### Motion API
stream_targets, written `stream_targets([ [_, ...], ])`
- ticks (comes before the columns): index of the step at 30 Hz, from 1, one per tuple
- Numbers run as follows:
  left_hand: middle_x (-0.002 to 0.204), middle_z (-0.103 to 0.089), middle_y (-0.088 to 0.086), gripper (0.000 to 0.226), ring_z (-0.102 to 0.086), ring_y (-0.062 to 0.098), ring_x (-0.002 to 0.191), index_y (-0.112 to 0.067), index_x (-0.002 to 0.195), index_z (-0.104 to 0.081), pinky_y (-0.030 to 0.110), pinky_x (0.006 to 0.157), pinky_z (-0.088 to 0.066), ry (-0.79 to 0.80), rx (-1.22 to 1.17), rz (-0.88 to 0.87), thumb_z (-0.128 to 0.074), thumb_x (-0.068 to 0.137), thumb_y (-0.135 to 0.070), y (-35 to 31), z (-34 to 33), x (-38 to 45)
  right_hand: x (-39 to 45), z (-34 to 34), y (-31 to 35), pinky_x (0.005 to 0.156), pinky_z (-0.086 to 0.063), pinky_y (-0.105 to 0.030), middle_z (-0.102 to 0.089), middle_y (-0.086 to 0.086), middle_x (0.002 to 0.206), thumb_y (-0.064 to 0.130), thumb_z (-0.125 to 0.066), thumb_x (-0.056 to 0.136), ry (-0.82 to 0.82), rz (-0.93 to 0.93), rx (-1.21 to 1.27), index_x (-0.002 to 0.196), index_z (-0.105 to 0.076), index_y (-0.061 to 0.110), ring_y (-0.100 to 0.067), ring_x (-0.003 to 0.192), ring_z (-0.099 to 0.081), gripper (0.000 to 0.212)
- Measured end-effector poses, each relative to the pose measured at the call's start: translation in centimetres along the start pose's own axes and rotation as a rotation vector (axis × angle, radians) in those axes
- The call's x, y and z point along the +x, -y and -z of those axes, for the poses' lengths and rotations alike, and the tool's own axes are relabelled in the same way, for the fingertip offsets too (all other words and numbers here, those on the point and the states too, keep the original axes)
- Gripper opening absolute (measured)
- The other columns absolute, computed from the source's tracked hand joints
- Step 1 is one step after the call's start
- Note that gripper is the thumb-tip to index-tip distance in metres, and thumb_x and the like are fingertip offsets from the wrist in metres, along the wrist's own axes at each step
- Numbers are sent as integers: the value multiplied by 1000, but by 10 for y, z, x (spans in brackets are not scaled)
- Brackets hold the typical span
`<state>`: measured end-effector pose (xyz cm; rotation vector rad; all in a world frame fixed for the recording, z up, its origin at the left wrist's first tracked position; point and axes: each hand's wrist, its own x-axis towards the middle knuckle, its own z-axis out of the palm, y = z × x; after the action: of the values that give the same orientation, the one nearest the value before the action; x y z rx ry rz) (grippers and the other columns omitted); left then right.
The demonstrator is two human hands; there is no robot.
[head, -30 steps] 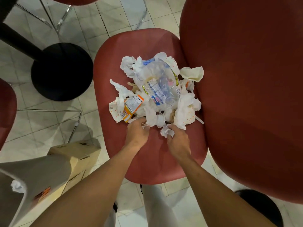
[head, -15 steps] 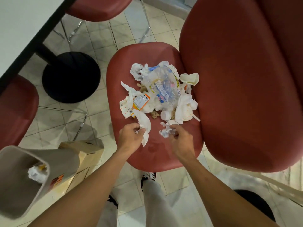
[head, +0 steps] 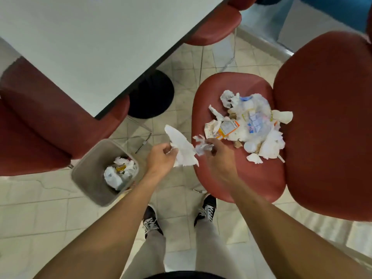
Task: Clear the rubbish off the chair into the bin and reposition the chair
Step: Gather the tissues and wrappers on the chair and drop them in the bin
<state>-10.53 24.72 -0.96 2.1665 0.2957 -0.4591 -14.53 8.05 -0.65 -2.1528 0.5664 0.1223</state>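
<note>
Left hand [head: 161,158]: fingers pinch napkin [head: 182,149], carried toward bin [head: 90,168]. Right hand [head: 216,156]: fingers grip tissue scrap [head: 201,146]. Rubbish pile [head: 251,125] on chair [head: 237,178] seat, nr backrest edge.

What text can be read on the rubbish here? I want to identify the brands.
None can be read for certain.
Orange-and-white wrapper: dark print on its white label, too blurred.
Clear plastic bag: blue and yellow printing, too small and blurred.
Bin: its contents show no legible text.
</note>
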Motion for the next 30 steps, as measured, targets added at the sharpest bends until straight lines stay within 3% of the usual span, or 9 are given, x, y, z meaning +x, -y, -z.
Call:
stream_targets([
  [4, 58, -54, 0, 29, -47, 16, 58, -10, 61, -55, 30, 58, -36, -80, -33, -4, -63, 86, -23, 27, 60, -6, -11, -41, 45, 68, -42, -23, -72, -4, 91, 6, -53, 85, 45, 106, -33, 109, -68, 18, -20, 79, -62, 31],
  [11, 57, -55, 0, 29, -48, 12, 56, -11, 62, -56, 31, 59, -38, -230, -63, 130, -63, 85, -26, 98, 150, -10, -33, -128, 107, 67, -40, -18, -69, -1, 96, 16, -52, 93, 209, 175, -107, 119, -63, 19, -12, 79, -59, 29],
  [15, 60, -53, -6, 23, -47, 6, 57, -13, 66, -58, 12, 50, -34, -272, -65, 168, -64, 87, -21, 134, 183, -11, -43, -170, 124, 72, -51, -32, -70, -5, 99, 18, -50, 95, 258, 192, -147, 120, -62, 20, -18, 84, -62, 28],
  [18, 62, -54, -10, 20, -51, 14, 64, -16, 68, -58, 17, 53, -33, -285, -42, 201, -64, 86, -23, 162, 197, -6, -48, -201, 134, 68, -52, -30, -69, -5, 97, 15, -50, 94, 295, 180, -163, 116, -62, 22, -17, 80, -62, 27],
  [21, 63, -55, -10, 18, -53, 16, 69, -17, 69, -59, 18, 54, -33, -238, -31, 225, -64, 86, -23, 181, 199, 1, -51, -221, 136, 61, -40, -15, -69, -3, 102, 12, -52, 91, 296, 168, -184, 115, -64, 23, -11, 80, -57, 29],
  [24, 81, -67, -2, 17, -60, 16, 80, -13, 96, -71, 16, 65, -36, -179, -12, 254, -66, 84, -25, 195, 198, 9, -50, -237, 133, 57, -35, -5, -69, -3, 104, 11, -54, 87, 321, 102, -177, 117, -64, 24, -13, 82, -58, 34],
  [27, 95, -72, 2, 29, -65, 19, 95, -18, 109, -70, 20, 79, -43, -118, -22, 301, -68, 81, -25, 204, 197, 16, -47, -248, 131, 67, -44, -21, -68, -4, 100, 16, -63, 84, 409, 40, -160, 129, -54, 30, -19, 85, -63, 48],
  [30, 98, -72, 0, 31, -64, 18, 99, -21, 110, -69, 20, 81, -44, -88, 19, 325, -68, 79, -24, 206, 195, 21, -45, -249, 129, 73, -51, -30, -60, 5, 85, 25, -70, 82, 465, 24, -219, 139, -41, 34, -18, 83, -61, 65],
])
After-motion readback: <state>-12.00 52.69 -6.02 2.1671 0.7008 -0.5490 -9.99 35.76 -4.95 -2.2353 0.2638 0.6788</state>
